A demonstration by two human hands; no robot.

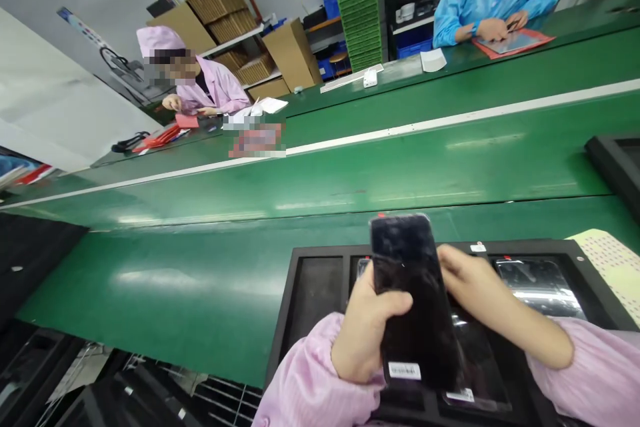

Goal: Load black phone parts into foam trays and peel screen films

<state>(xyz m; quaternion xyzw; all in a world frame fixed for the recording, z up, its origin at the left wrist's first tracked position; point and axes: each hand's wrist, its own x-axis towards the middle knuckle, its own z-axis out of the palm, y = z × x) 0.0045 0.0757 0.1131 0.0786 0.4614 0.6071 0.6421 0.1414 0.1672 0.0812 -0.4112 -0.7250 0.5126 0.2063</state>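
A black phone screen (pixel 413 307) with a glossy face and a white barcode label near its lower end is held up at a tilt. My left hand (pixel 367 323) grips it from the left, thumb across its front. At its upper right edge, my right hand (pixel 467 273) has its fingers curled in against the side; the fingertips are partly hidden. Under both hands lies a black tray (pixel 320 252) with compartments. Another phone screen (pixel 480 360) with a label shows below my right wrist, and a glossy one (pixel 540 283) lies in the right compartment.
A green bench (pixel 200 280) runs across, with a raised green ledge and white strip (pixel 400 130) behind. Yellowish dotted sheet (pixel 610 267) and another black tray (pixel 617 160) are at right. Black trays (pixel 140 393) stand on a wire rack lower left. Two co-workers (pixel 220 83) sit opposite.
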